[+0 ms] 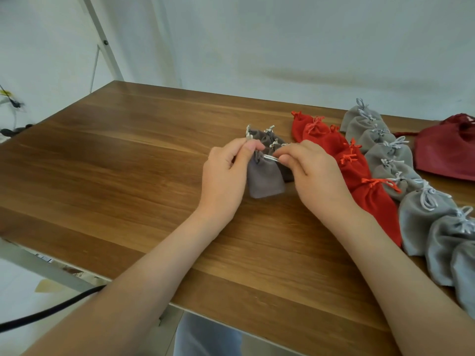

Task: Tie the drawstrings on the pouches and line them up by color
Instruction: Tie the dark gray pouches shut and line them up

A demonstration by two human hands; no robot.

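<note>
A brown-grey pouch (264, 179) lies on the wooden table (128, 160) between my hands. My left hand (226, 173) pinches the gathered neck of this pouch at its left side. My right hand (312, 173) pinches the pale drawstring (270, 158), which runs taut between the two hands. Behind it, a few more brown-grey pouches (267, 138) lie overlapped. To the right runs a row of red pouches (357, 168) with tied red strings. Further right is a longer row of light grey pouches (421, 214) with tied pale strings.
A large dark red bag (447, 150) lies at the table's far right. A white wall stands close behind the table. A black cable (46, 312) hangs below the near left edge, beside a metal frame (46, 271).
</note>
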